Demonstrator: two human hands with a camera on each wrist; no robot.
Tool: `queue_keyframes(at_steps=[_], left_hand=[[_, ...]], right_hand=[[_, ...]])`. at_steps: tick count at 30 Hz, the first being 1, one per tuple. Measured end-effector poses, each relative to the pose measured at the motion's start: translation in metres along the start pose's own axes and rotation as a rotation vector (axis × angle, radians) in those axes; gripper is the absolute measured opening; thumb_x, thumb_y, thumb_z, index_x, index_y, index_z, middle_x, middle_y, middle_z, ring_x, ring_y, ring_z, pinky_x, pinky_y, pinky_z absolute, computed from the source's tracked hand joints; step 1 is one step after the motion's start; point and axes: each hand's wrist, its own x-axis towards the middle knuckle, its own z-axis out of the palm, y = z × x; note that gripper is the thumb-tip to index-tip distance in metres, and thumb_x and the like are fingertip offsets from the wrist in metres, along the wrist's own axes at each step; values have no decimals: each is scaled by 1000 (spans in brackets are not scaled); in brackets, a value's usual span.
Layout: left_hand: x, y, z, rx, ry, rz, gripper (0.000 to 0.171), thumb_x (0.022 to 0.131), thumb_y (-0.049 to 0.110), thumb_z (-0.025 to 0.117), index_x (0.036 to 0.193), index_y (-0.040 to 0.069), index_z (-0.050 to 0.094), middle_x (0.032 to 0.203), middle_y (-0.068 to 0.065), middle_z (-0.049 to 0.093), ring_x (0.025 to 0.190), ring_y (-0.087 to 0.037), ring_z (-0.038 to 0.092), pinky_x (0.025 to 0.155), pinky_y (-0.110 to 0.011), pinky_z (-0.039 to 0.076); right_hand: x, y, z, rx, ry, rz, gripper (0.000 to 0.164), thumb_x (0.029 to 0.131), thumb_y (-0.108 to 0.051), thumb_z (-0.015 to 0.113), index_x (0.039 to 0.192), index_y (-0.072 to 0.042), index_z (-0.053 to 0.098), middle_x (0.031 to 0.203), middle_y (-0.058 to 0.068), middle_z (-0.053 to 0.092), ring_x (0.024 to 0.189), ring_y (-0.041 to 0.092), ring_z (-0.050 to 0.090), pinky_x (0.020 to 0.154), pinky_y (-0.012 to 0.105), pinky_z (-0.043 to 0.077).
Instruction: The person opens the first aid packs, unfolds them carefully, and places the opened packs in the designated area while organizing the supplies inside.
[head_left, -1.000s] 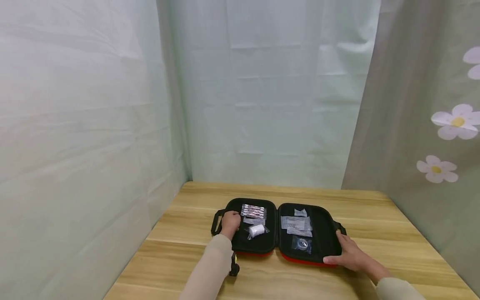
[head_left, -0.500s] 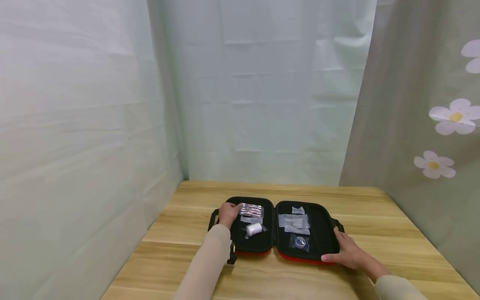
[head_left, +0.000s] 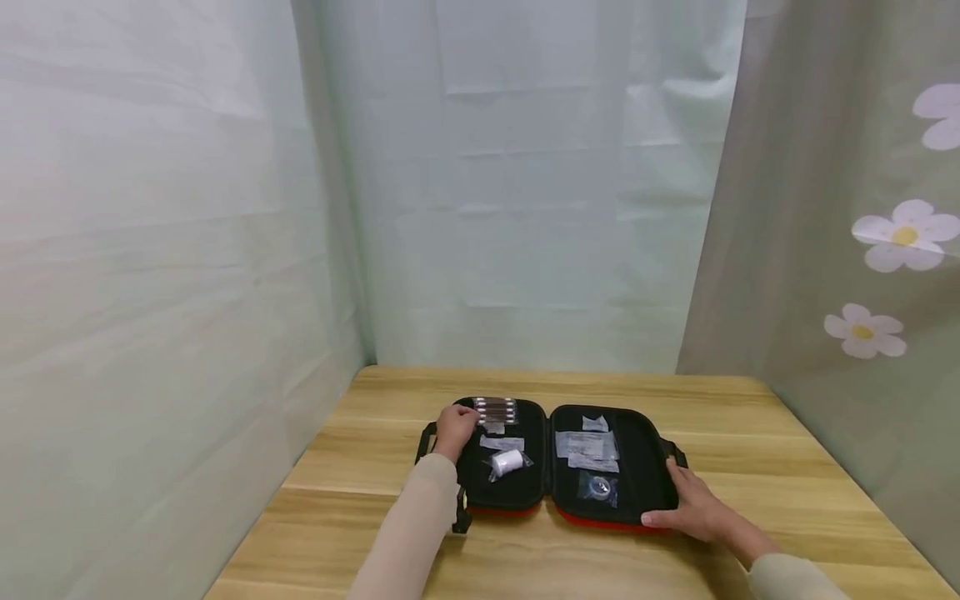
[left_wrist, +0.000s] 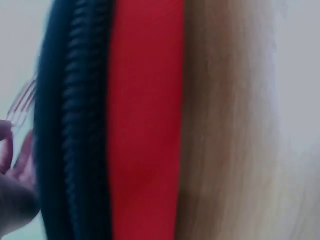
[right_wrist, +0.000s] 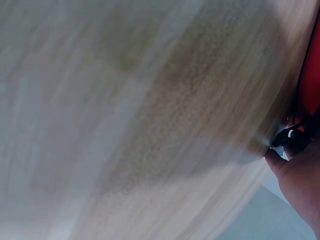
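An open black-lined case [head_left: 480, 492] with a red outer shell lies flat on the table. At its left half, my left hand [head_left: 454, 430] pinches the edge of a clear packet of cotton swabs [head_left: 495, 410], raised over the far part of that half. The left wrist view shows the fingers [left_wrist: 22, 162] on the packet [left_wrist: 22, 104], partly behind the case's zipped edge. My right hand [head_left: 697, 505] rests against the right edge of the case, thumb at the near corner and fingers by the handle [head_left: 675, 452].
Below the swabs lie a flat white packet [head_left: 502, 442] and a wrapped white bandage roll [head_left: 507, 462]. The right half holds several flat packets [head_left: 588, 446] and a bagged tape roll [head_left: 598, 487]. Curtains surround the wooden table [head_left: 570, 558].
My left hand has taken hold of the swab packet and raised and tilted it away, uncovering a small packet beneath. My right hand stays at the case's edge.
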Motion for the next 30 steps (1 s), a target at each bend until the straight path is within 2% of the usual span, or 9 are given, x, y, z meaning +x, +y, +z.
queue_keyframes(at_steps=[4,8,12,19,25,30], left_hand=[[4,1,-7,-168,-9,-3,19,94,6,59,100,-8,69,85,-19,70,64,-15,66,64,-30,56],[5,-1,-13,-248,9,-6,20,93,-3,58,108,-12,67,88,-22,69,56,-9,63,56,-22,54],[1,-4,-16,-268,-1,-15,28,92,-7,56,118,-10,65,91,-25,67,54,-9,61,53,-21,53],[-2,-12,-24,-271,1,-23,38,92,-4,57,130,-5,60,91,-25,69,56,-11,63,56,-26,55],[-2,-18,-40,-284,10,-42,43,92,-4,59,135,-3,58,91,-26,70,55,-11,64,54,-23,54],[-1,-20,-56,-274,3,-16,44,91,-4,59,135,-4,58,79,-19,70,55,-11,64,53,-21,52]], right_hand=[[1,1,0,-3,4,-11,122,78,-54,79,150,17,10,149,46,14,135,63,15,104,75,20],[3,1,1,-6,-3,-10,122,78,-55,78,150,17,10,149,46,14,135,63,16,104,74,20],[3,2,0,-12,-2,-11,121,79,-53,79,149,18,10,148,47,15,134,63,18,104,74,21],[-1,3,1,-4,-12,-21,119,80,-51,78,149,18,9,148,47,14,134,63,17,104,74,21],[-1,2,1,-4,-17,-21,120,81,-51,77,149,18,8,148,47,14,134,63,16,104,74,21],[-2,1,1,3,-17,-26,119,81,-51,77,149,18,7,148,47,13,135,63,16,104,74,20]])
